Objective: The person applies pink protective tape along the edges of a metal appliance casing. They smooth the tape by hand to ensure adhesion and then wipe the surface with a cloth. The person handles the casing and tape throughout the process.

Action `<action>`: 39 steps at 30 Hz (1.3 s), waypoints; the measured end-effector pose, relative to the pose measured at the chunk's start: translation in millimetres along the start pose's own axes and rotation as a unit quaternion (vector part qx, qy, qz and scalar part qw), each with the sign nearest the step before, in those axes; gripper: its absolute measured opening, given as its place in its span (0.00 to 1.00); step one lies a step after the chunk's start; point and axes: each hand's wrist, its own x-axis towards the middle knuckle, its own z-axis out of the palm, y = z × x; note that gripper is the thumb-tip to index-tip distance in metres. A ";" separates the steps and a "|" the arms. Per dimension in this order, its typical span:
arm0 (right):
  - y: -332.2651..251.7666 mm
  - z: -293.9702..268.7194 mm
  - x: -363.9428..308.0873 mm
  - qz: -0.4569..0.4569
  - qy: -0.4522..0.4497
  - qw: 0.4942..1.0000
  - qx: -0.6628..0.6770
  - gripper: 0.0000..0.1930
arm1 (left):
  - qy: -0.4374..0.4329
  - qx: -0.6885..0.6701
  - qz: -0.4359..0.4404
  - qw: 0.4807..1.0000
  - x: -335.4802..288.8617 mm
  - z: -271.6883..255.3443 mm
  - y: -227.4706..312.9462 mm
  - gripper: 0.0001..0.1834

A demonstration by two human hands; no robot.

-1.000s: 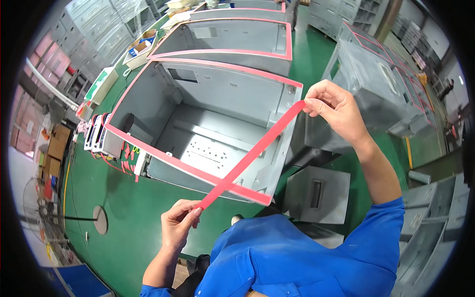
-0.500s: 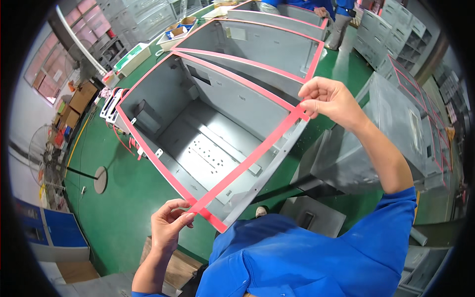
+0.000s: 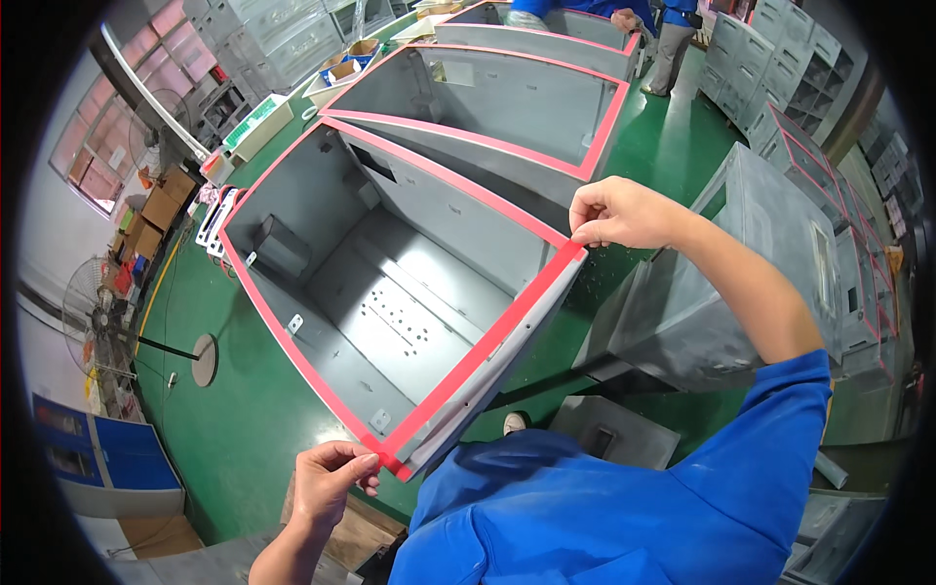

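Note:
In front of me an open grey metal cabinet point(image 3: 390, 226) lies with its opening up, and pink-red tape runs along its rim. A straight strip of red tape point(image 3: 485, 353) stretches along the near right edge. Its lower end is pinched by my left hand point(image 3: 330, 480) at the near corner of the cabinet. My right hand point(image 3: 624, 212) pinches the upper end at the right corner, thumb and fingers together. How much of the strip touches the rim I cannot tell.
Behind stands another taped grey cabinet point(image 3: 517, 102), with a person's hand point(image 3: 624, 19) beyond it. A grey cabinet point(image 3: 721, 283) stands on the right, a lidded grey box point(image 3: 616, 429) near my feet. At left are a standing fan point(image 3: 102, 320) and a white tray point(image 3: 261, 127).
The tape strip has moved from across the opening onto or close along the near right edge, both hands moving with it. The cabinet appears slightly lower and further left.

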 end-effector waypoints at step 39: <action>25.6 -12.5 29.2 -0.007 -0.154 0.985 -0.081 0.05 | 0.009 0.042 -0.078 0.996 1.3 16.7 5.7 0.04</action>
